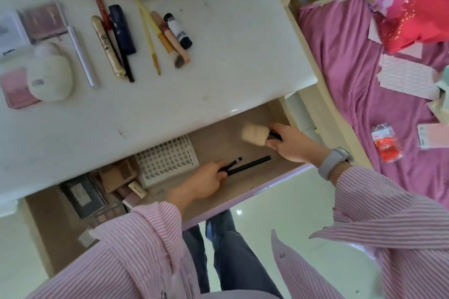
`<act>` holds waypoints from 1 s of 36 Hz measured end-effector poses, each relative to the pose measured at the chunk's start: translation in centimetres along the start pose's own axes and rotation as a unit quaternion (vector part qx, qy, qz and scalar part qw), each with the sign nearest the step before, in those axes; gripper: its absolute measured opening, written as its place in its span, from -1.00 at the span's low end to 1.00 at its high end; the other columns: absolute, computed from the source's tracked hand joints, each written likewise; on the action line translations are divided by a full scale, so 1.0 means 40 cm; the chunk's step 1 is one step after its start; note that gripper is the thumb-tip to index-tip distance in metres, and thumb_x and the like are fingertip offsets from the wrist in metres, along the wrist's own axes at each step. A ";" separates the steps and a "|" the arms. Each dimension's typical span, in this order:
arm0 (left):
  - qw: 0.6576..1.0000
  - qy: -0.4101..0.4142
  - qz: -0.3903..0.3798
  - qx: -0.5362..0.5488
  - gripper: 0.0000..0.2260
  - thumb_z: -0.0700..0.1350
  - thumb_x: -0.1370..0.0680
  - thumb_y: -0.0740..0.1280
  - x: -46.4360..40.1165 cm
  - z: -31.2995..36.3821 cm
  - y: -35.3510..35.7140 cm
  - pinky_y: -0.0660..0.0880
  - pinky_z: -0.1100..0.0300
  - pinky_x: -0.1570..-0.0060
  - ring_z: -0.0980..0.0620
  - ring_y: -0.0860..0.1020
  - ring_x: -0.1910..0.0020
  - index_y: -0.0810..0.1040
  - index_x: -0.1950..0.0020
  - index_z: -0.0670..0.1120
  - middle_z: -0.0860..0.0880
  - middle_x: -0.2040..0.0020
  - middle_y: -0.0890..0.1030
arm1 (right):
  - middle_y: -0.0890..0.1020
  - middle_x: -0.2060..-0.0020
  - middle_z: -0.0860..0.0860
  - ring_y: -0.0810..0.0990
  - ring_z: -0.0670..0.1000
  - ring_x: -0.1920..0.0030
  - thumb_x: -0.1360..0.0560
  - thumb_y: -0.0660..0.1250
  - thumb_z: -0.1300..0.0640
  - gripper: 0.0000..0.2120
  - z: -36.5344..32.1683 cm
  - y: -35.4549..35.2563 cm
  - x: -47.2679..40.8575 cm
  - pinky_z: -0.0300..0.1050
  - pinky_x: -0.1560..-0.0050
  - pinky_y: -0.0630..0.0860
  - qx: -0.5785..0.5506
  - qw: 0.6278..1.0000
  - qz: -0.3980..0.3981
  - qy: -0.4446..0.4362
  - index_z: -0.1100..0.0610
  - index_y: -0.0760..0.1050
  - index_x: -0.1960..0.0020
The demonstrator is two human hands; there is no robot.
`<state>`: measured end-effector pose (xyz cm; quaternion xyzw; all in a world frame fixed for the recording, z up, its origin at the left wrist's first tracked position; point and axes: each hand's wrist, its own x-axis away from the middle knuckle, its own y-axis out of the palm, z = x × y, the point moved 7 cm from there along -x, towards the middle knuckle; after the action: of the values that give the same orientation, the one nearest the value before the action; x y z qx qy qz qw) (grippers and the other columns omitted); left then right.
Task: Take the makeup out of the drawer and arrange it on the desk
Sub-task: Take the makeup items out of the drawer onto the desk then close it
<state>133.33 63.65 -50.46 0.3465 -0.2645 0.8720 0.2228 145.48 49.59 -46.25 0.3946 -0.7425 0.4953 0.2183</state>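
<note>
Black pencils (245, 165) lie gripped in your left hand (206, 183), pointing right across the drawer (243, 189); your right hand (289, 143) clasps the puff brush (255, 134). Desk (218, 68) lies up-frame, left hand nearer.

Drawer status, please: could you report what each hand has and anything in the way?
Left hand grips two black pencils. Right hand grips cream brush. Both over open drawer. Nothing blocking.

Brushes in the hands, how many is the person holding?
3. The left hand grips two thin black brushes over the drawer; the right hand holds one big fluffy brush. More may be hidden.
</note>
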 end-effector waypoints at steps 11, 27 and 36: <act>0.975 -0.035 0.046 0.215 -0.81 -0.30 -0.58 0.18 0.276 -0.161 -0.154 0.49 0.34 0.08 0.13 0.55 0.10 0.51 -0.08 -0.07 0.00 0.05 0.59 | 0.51 0.09 -0.08 0.50 -0.11 0.14 -0.56 0.20 0.22 -0.70 -0.206 0.001 0.085 -0.23 0.13 0.45 -0.067 0.987 -0.110 -0.098 0.10 0.34 -0.28; 0.758 -0.100 0.467 0.444 -0.81 -0.31 -0.60 0.09 0.640 -0.448 -0.486 0.38 0.26 0.28 0.05 0.44 0.33 0.48 -0.08 -0.17 -0.05 0.26 0.52 | 0.51 0.18 -0.02 0.48 -0.09 0.34 -0.59 0.12 0.16 -0.78 -0.816 0.236 0.052 -0.36 0.40 0.39 -0.152 0.970 -0.073 -0.177 0.19 0.31 -0.22; 0.800 -0.167 0.488 0.307 -0.81 -0.19 -0.58 0.14 0.652 -0.572 -0.643 0.37 0.17 0.21 -0.06 0.48 0.18 0.53 -0.03 -0.20 -0.11 0.16 0.56 | 0.52 0.06 0.14 0.56 0.18 0.07 -0.59 0.09 0.08 -0.84 -1.032 0.409 -0.016 0.09 -0.02 0.48 -0.191 0.977 0.003 -0.094 0.18 0.24 -0.05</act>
<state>119.69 102.63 -37.93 0.3626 -0.1500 0.8294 -0.3977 129.99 90.55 -38.82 0.3877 -0.8418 0.3063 0.2174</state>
